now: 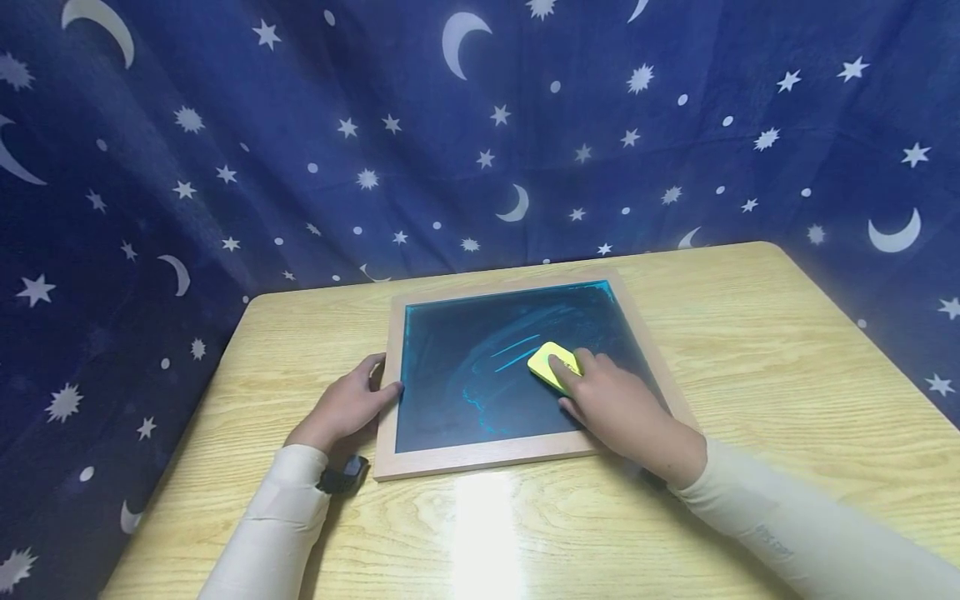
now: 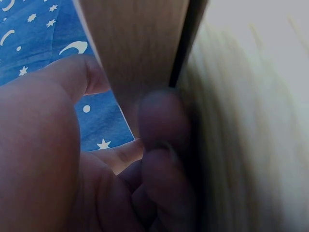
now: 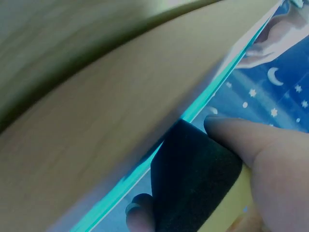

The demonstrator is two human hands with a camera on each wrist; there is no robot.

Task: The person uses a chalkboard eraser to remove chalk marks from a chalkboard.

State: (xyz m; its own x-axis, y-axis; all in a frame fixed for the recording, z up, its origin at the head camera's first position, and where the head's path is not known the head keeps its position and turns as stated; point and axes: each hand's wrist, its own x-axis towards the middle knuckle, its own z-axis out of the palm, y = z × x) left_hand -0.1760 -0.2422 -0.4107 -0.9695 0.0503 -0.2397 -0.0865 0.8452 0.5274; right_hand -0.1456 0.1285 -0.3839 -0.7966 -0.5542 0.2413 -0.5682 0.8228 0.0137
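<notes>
A dark chalkboard [image 1: 438,400] in a pale wooden frame lies on the table, with blue chalk lines and smears across its surface. My left hand [image 1: 348,408] grips the left side of the frame, thumb on top and fingers against its outer edge. In the left wrist view, curled fingers [image 2: 164,121] press on the wooden edge. A yellow eraser [image 1: 542,360] is held in my right hand [image 1: 618,408] over the right half of the board, below two bright chalk strokes. The right wrist view shows the eraser's dark felt [image 3: 193,179] against the board, between thumb and fingers.
The light wood-grain table [image 1: 757,358] extends around the board on all sides. A dark blue curtain [image 1: 420,108] with white stars and moons hangs behind and at both sides. A black wrist strap [image 1: 343,477] is on the left wrist.
</notes>
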